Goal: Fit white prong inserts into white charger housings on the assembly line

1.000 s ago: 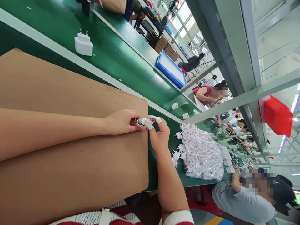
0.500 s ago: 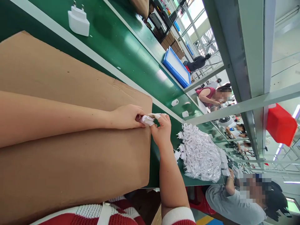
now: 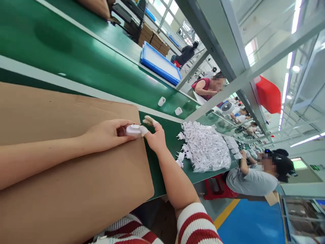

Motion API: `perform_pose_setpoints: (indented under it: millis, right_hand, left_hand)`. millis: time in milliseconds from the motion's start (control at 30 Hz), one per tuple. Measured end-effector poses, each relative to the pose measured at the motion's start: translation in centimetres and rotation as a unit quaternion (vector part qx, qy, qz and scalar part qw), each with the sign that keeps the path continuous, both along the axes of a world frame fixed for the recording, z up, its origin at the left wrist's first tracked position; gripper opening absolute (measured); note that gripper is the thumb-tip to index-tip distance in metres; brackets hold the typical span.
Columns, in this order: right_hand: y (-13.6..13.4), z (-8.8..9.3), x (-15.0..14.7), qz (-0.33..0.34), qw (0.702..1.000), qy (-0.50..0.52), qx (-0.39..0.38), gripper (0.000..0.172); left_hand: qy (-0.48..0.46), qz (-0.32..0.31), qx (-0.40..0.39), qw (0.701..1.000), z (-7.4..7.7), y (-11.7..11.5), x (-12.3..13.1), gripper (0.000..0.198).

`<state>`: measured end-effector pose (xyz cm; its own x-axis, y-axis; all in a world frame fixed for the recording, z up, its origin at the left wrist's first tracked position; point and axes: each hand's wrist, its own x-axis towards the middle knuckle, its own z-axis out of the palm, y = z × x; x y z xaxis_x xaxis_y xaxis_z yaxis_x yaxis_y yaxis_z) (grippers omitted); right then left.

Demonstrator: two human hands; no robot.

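Observation:
A white plug adapter point(image 3: 133, 130) is pinched between the thumb and fingers of my left hand point(image 3: 105, 134), above the right end of a brown cardboard sheet point(image 3: 76, 189). My right hand point(image 3: 156, 137) is at the adapter's far end. Its thumb, in a white cover, touches or nearly touches the adapter, while its fingers, in stained pale covers, are stretched out and apart from it. Right of my hands, several white adapters point(image 3: 180, 156) lie on the green bench beside a clear plastic bag point(image 3: 210, 149) full of white plugs and cables.
Two small white pieces point(image 3: 161, 101) stand on the green belt behind a pale rail. Farther back lies a blue-rimmed tray point(image 3: 159, 64). A person in a grey shirt point(image 3: 250, 181) sits at the right, with white boxes point(image 3: 231, 144) nearby. Metal posts and a red bin point(image 3: 268, 94) are overhead.
My view has swung, shifting the scene leftward. The fingers of my right hand have spread away from the adapter, which my left hand still holds and which now shows more plainly.

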<state>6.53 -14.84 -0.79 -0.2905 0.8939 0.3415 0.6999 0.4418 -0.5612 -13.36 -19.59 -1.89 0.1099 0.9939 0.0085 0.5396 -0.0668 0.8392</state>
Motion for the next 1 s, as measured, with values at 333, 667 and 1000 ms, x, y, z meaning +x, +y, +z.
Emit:
perform_pose_setpoints:
  millis: [333,667,1000]
  right_hand:
    - [2.3,5.0,7.5,-0.28,0.885,-0.321,-0.189,0.054]
    - [2.6,2.6,4.9,-0.099,0.984,0.047,-0.138,0.028]
    - [3.0,2.1,3.1,-0.092,0.902,0.339,-0.252,0.036]
  left_hand:
    - [0.088,0.168,0.0,0.982,3.8,8.0,-4.1,0.072]
    - [0.182,0.335,0.064,0.922,3.6,14.2,-6.3,0.086]
    - [0.204,0.179,0.089,0.958,3.1,19.5,4.5,0.092]
